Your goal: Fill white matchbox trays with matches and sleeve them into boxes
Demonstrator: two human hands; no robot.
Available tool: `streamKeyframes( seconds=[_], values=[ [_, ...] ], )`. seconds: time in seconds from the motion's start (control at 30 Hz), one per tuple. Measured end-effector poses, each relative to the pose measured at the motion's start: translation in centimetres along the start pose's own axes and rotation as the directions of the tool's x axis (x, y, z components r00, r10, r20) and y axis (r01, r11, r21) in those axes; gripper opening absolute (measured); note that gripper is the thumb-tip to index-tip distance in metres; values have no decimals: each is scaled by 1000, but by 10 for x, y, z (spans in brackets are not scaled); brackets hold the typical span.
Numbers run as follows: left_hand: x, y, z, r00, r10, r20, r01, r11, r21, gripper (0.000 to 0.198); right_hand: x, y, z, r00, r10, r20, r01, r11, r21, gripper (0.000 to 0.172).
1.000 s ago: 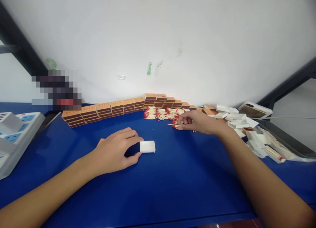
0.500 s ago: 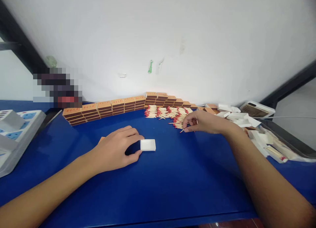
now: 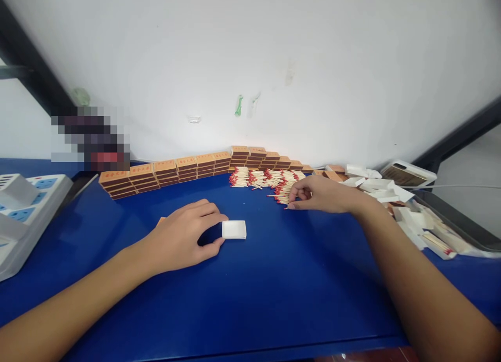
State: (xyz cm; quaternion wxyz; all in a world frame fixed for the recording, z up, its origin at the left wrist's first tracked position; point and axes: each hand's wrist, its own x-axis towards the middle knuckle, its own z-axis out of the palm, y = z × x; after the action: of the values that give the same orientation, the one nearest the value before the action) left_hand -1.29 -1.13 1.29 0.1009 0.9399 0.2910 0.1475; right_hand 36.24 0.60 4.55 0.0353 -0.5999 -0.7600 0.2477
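By left hand (image 3: 183,237), rectangular cardboard tray (image 3: 234,230)

surface (image 3: 274,289): solid deep blue, no pattern.
inner tray (image 3: 234,229): plain white.
matches (image 3: 262,179): pale wood sticks, red heads.
matchbox stacks (image 3: 164,174): orange tops; sides banded dark brown and orange, layer on layer, along the far edge.
loose tray heap (image 3: 378,190): white; one or two show pale sticks with red tips.
power strip (image 3: 27,205): white body, light blue socket faces, at the left edge.
wall (image 3: 313,64): off-white, with a small green smear.
cased phone (image 3: 407,174): white rim, brown-grey face.
flat pan (image 3: 454,221): dark grey, at the right edge.
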Motion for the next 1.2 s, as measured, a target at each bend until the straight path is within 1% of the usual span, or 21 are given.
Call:
streamKeyframes(
  seconds=[0.13, 0.33, 0.43, 0.57, 0.67, 0.8, 0.93, 1.03, 1.13, 1.2],
  values=[
    [0, 0, 0, 1000, -4, 4, 4, 1000, 4, 32, 3, 0, 2, 999, -10, 32, 9, 1000, 26, 37],
    [0, -1, 0, 1000, -16, 7, 16, 1000, -7, 32, -5, 6, -8, 1000, -22, 7, 22, 1000, 1, 41],
    [0, -1, 1, 1000, -17, 15, 17, 1000, -2, 32, -8, 9, -10, 999, -25, 48, 25, 1000, 8, 45],
    [0, -1, 0, 1000, -19, 16, 19, 1000, 8, 33, -5, 10, -6, 995, -24, 93, 24, 1000, -3, 45],
    [0, -1, 0, 1000, -13, 8, 13, 1000, 13, 33, -2, 9, -3, 997, -4, 79, 6, 1000, -18, 43],
    [-1, -1, 1, 1000, -14, 7, 14, 1000, 5, 33, -1, 4, -2, 999, -26, 34, 26, 1000, 10, 44],
    [0, -1, 1, 1000, -9, 2, 9, 1000, 4, 32, -1, -3, -1, 996, -51, 73, 49, 998, 28, 44],
    [0, 2, -1, 1000, -2, -15, 2, 1000, 5, 31, 0, -6, 2, 995, -37, 89, 34, 999, 34, 42],
    [1, 5, -1, 1000, -12, -26, 12, 1000, 8, 30, 0, -13, 5, 995, -36, 89, 34, 999, 29, 38],
    [1, 5, 0, 999, -23, -30, 24, 1000, 14, 31, -2, -24, 9, 996, -69, 59, 68, 997, 27, 35]
  ],
)
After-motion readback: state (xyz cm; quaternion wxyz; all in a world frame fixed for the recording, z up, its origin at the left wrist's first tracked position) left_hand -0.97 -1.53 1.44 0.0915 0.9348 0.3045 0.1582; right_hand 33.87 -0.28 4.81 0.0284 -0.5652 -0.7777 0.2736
